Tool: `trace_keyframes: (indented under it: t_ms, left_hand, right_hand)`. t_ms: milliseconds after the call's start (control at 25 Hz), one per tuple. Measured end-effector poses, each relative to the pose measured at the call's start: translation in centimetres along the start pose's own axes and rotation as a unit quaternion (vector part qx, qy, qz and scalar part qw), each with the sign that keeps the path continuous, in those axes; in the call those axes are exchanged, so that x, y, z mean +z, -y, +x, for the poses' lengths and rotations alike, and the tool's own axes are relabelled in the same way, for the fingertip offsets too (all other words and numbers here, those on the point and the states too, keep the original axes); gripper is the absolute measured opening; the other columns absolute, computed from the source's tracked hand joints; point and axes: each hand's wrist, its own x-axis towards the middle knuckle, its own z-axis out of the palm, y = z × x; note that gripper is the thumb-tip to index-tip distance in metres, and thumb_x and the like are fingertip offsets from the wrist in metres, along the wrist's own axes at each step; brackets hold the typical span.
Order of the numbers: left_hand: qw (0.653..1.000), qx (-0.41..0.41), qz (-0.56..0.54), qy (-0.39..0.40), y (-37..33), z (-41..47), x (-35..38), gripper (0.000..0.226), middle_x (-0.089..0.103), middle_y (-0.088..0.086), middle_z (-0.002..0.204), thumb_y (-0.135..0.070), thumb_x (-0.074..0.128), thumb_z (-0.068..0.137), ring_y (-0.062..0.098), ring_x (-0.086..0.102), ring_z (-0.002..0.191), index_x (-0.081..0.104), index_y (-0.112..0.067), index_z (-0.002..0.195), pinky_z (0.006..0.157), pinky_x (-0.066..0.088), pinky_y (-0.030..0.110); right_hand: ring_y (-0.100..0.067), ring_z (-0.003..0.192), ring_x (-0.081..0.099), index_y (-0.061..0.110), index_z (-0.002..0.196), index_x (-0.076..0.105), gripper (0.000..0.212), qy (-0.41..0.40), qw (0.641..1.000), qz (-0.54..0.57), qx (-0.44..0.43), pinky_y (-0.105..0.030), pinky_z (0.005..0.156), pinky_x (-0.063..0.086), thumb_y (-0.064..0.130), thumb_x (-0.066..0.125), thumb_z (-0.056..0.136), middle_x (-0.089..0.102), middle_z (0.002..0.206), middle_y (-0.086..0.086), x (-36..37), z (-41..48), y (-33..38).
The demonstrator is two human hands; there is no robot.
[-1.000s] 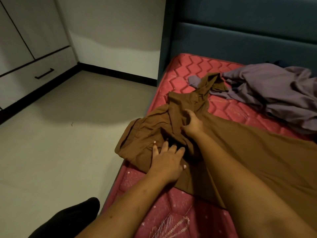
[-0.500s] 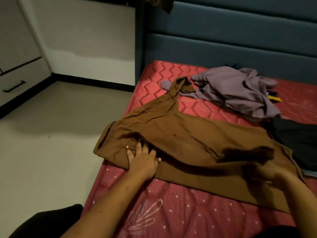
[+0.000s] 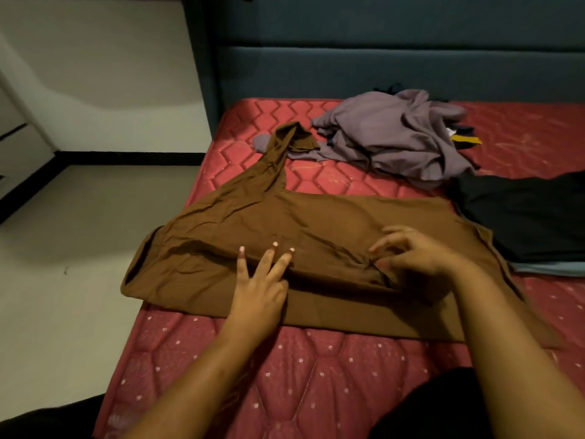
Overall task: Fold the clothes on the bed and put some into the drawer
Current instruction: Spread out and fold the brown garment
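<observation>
slippage threatens: wrinkled brown cloth garment [image 3: 316, 223] overhangs the left edge of the red quilted bed [image 3: 316, 375]; left hand [image 3: 256, 289] presses it, fingers spread, right hand [image 3: 418, 251] pinches a fold, so a tug could drag it off.

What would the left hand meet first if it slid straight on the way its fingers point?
More of the brown garment it rests on: the left hand points across its creased upper layer. Beyond lie bare mattress and, probably, the purple clothes pile.

Open mattress [image 3: 316, 391] lies near, in front of the brown garment [image 3: 316, 223]. Far right, a grey clothes heap [image 3: 395, 137] obstructs; a black garment [image 3: 522, 223] blocks the right. Headboard [image 3: 380, 68] closes the far end.
</observation>
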Motion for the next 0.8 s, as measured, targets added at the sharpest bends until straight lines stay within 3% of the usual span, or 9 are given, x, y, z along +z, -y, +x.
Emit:
trace_keyframes:
  t_ms: [80, 160, 280, 360, 440, 520, 640, 720, 800]
  left_hand:
    - [0.998, 0.013, 0.012, 0.056, -2.4, 0.8, 0.1, 0.013, 0.061, 0.0, 0.128, -0.02, 0.066, 0.067, 0.029, 0.052, 0.124, 0.072, -0.019, 0.079, 0.107, 0.001, 0.069]
    - [0.995, 0.028, 0.001, 0.096, -4.5, 1.3, 0.3, 0.025, 0.064, -0.002, 0.124, -0.019, 0.077, 0.06, 0.026, 0.058, 0.118, 0.074, -0.019, 0.085, 0.106, 0.014, 0.068]
    - [0.994, 0.002, -0.037, 0.102, -5.3, 0.7, 0.0, 0.023, 0.057, -0.002, 0.135, -0.018, 0.074, 0.066, 0.027, 0.058, 0.116, 0.071, -0.019, 0.089, 0.098, 0.039, 0.06]
    - [0.994, -0.008, -0.063, 0.083, -5.2, -0.2, -0.5, 0.024, 0.057, -0.001, 0.135, -0.016, 0.076, 0.061, 0.03, 0.061, 0.111, 0.068, -0.018, 0.083, 0.084, 0.051, 0.053]
    - [0.996, 0.005, -0.066, 0.056, -5.5, -1.4, -0.9, 0.014, 0.058, -0.001, 0.134, -0.016, 0.063, 0.067, 0.028, 0.062, 0.108, 0.068, -0.019, 0.08, 0.077, 0.055, 0.048]
    - [0.996, 0.021, -0.061, 0.055, -6.4, -2.3, -0.8, 0.027, 0.058, -0.001, 0.133, -0.018, 0.045, 0.071, 0.025, 0.062, 0.107, 0.069, -0.021, 0.083, 0.076, 0.055, 0.049]
    - [0.992, 0.063, -0.056, 0.097, -8.6, -2.7, -1.1, 0.035, 0.06, 0.0, 0.129, -0.02, 0.072, 0.06, 0.024, 0.063, 0.107, 0.072, -0.024, 0.094, 0.08, 0.053, 0.053]
    - [0.987, 0.086, -0.069, 0.12, -10.0, -1.7, -1.2, 0.046, 0.062, -0.001, 0.126, -0.024, 0.082, 0.05, 0.024, 0.064, 0.106, 0.073, -0.026, 0.095, 0.081, 0.053, 0.053]
    - [0.984, 0.111, -0.075, 0.116, -11.6, -0.5, -1.5, 0.042, 0.063, -0.003, 0.125, -0.024, 0.079, 0.053, 0.022, 0.064, 0.105, 0.073, -0.028, 0.093, 0.08, 0.054, 0.053]
  right_hand:
    - [-0.023, 0.136, 0.033, 0.055, 0.123, 0.053, 0.072, 0.116, 0.986, -0.108, 0.055, -0.04, 0.11, 0.034, 0.046, 0.083, 0.058, 0.035, 0.144, 0.006, 2.8, 1.4, 0.1]
    - [-0.03, 0.126, 0.042, 0.055, 0.123, 0.048, 0.066, 0.043, 0.983, -0.151, 0.093, -0.045, 0.102, 0.043, 0.032, 0.075, 0.068, 0.042, 0.137, 0.008, 4.2, 1.7, -0.2]
    - [-0.028, 0.106, 0.059, 0.029, 0.108, 0.063, 0.038, -0.163, 0.981, -0.003, 0.101, -0.03, 0.087, 0.049, 0.004, 0.057, 0.081, 0.063, 0.117, -0.007, 2.1, 0.7, -0.3]
    - [-0.022, 0.092, 0.058, 0.018, 0.102, 0.068, 0.044, -0.319, 0.922, 0.181, 0.125, -0.022, 0.077, 0.044, -0.012, 0.047, 0.078, 0.065, 0.099, -0.006, -1.1, -1.3, -1.3]
    - [-0.022, 0.092, 0.058, 0.02, 0.109, 0.067, 0.05, -0.422, 0.827, 0.336, 0.155, -0.024, 0.078, 0.048, -0.012, 0.045, 0.078, 0.063, 0.099, -0.005, -2.7, -3.3, -5.3]
    - [-0.029, 0.101, 0.058, 0.023, 0.128, 0.056, 0.05, -0.417, 0.778, 0.399, 0.249, -0.028, 0.079, 0.052, -0.001, 0.051, 0.085, 0.06, 0.113, -0.01, -1.4, -4.1, -10.1]
    - [-0.041, 0.115, 0.055, 0.016, 0.134, 0.045, 0.062, -0.349, 0.71, 0.494, 0.361, -0.053, 0.095, 0.048, 0.017, 0.064, 0.076, 0.053, 0.132, -0.02, 2.5, -3.1, -17.9]
    - [-0.037, 0.112, 0.056, 0.011, 0.14, 0.038, 0.091, -0.307, 0.729, 0.503, 0.348, -0.052, 0.084, 0.054, 0.031, 0.081, 0.062, 0.051, 0.135, -0.022, 2.7, -3.9, -16.6]
    - [-0.037, 0.119, 0.051, 0.012, 0.147, 0.024, 0.11, -0.231, 0.808, 0.417, 0.347, -0.05, 0.087, 0.052, 0.017, 0.09, 0.059, 0.042, 0.142, -0.022, 1.7, -5.1, -13.1]
